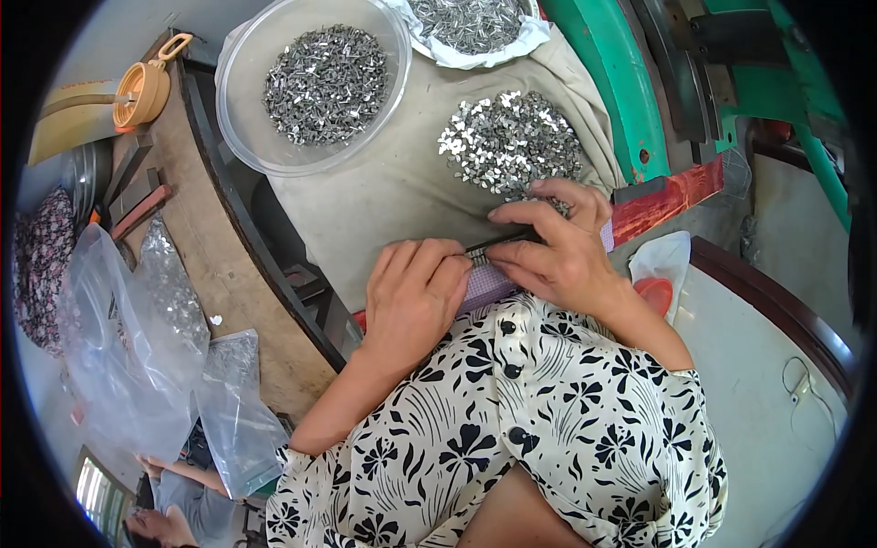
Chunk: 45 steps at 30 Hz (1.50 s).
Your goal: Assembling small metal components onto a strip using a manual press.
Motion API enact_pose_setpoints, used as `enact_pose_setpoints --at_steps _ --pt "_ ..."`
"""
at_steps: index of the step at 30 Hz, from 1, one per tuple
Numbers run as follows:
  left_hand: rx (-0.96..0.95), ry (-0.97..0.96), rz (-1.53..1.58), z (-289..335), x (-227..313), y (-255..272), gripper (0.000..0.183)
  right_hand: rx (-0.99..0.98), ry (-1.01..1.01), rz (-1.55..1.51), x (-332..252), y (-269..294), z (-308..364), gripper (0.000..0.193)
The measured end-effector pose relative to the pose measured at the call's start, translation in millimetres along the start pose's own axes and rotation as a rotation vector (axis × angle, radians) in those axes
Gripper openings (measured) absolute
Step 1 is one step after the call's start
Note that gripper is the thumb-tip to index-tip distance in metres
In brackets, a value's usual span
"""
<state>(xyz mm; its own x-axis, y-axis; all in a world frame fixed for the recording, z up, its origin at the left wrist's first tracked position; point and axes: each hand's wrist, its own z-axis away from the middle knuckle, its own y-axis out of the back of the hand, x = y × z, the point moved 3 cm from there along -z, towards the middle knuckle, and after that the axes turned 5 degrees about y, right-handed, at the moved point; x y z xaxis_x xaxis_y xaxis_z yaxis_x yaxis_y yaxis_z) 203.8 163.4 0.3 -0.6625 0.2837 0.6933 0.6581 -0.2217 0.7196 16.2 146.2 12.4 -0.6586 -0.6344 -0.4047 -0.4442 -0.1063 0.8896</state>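
My left hand (411, 292) is closed, its fingertips pinching one end of a narrow dark strip (479, 254) lined with small metal pieces. My right hand (571, 260) bends over the strip's other end, thumb and fingers pressed against it. Its upper fingers reach the near edge of a loose pile of small flat silvery metal pieces (512, 142). Beneath the pile spreads a beige cloth (365, 205). A purple checked cloth (486, 289) lies under the strip, close to my body. The fingers hide most of the strip.
Beyond the pile stand a clear plastic basin (234, 137) of small metal parts and a white-lined bowl (489, 60) of metal pins. Green machine framing (607, 91) borders the right. Plastic bags (137, 365) and an orange-capped container (142, 96) sit left. Another person (187, 507) is at lower left.
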Motion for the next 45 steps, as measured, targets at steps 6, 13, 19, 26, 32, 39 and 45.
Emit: enact_pose_setpoints --at_steps 6,13,19,26,32,39,45 --pt "0.023 0.049 0.048 0 -2 -1 0.016 0.046 -0.088 0.003 12 13 10 0.024" --pt "0.027 0.035 0.077 2 -4 0 0.017 0.11 -0.142 0.046 19 20 22 0.02" --pt "0.046 -0.042 -0.022 1 1 1 0.018 0.093 -0.164 0.081 25 24 32 0.023" --pt "0.025 0.027 0.028 1 -1 0 0.023 0.017 -0.211 0.077 24 21 34 0.028" --pt "0.013 0.068 0.029 11 -8 -4 0.03 0.04 -0.119 0.123 23 15 41 0.028" --pt "0.045 0.017 -0.03 18 -11 -6 0.031 0.096 -0.081 0.09 28 12 47 0.028" --pt "0.061 0.002 -0.036 17 -12 -7 0.032 0.069 -0.147 0.019 33 10 50 0.031"
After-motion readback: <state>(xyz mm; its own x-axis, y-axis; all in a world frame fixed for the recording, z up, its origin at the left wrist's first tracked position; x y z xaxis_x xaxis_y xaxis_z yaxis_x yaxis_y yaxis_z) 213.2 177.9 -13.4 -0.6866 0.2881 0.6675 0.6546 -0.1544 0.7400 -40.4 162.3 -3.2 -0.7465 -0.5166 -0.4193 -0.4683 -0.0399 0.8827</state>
